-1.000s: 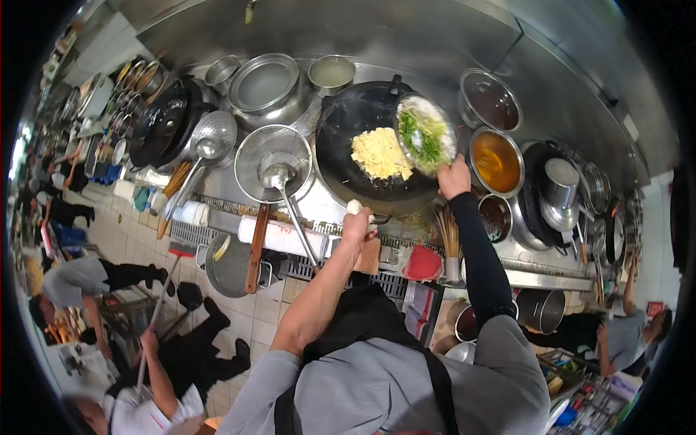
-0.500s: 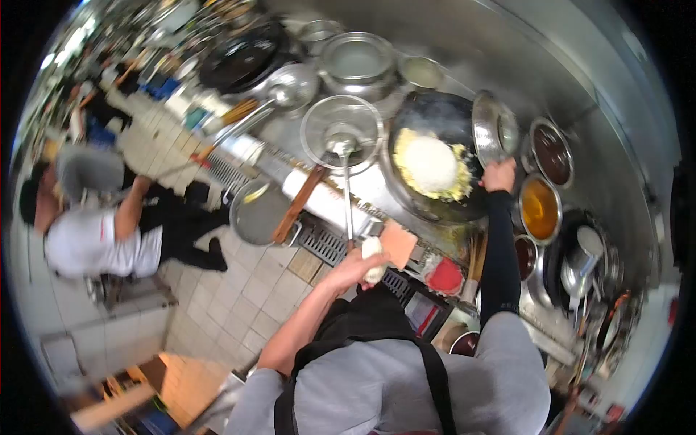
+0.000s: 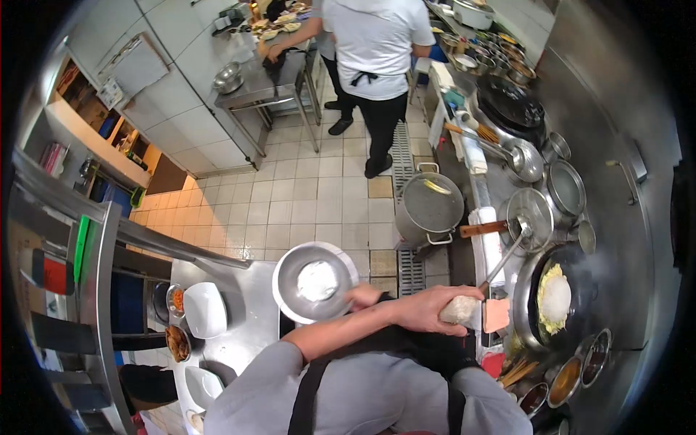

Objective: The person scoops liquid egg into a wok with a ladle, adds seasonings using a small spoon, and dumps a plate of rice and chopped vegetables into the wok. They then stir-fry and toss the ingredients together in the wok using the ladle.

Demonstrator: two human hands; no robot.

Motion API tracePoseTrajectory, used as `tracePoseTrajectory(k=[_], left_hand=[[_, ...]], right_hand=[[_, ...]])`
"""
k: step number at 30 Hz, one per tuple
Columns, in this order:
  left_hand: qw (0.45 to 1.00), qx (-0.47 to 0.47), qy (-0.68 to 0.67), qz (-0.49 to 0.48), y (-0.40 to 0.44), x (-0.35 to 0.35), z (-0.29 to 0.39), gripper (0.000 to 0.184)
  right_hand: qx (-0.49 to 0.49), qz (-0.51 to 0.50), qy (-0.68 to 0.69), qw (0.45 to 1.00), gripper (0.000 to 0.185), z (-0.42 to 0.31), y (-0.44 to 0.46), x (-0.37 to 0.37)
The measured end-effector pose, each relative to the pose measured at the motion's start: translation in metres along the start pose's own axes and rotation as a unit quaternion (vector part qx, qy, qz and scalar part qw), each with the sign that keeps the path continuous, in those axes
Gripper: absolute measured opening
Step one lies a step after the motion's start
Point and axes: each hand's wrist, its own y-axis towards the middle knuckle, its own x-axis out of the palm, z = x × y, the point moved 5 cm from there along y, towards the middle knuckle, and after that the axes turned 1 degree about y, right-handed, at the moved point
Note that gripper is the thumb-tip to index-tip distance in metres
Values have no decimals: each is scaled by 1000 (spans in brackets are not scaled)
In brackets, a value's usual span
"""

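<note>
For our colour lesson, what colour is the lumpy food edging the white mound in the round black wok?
The food is yellow, clearest in the head view.

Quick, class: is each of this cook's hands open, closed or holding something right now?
Left hand: closed around a pale wad.
Right hand: blurred, at the rim of the metal bowl; its grip cannot be told.

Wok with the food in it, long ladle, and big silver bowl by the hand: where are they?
Wok [image 3: 582, 279]: head view, bare dark inside.
Ladle [image 3: 506, 259]: head view, middle of the handle.
Silver bowl [image 3: 293, 288]: head view, bare inner wall.
</note>
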Motion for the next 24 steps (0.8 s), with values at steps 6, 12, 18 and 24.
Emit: tracePoseTrajectory(k=[6,12,18,24], left_hand=[[990,-60,-3,124,-93,-40,4,68],[979,-82,-39,181,-132,-58,-10,67],[980,-123,-77,134,-127,-54,-39,66],[945,-255,-198,48,-101,-27,-82,62]], right_hand=[[44,-160,-158,974,24,-70,50,152],[6,-127,-160,979,24,-59,57,137],[-75,50,-81,993,24,5,36,46],[-186,477,-113,852,24,177,-58,-108]])
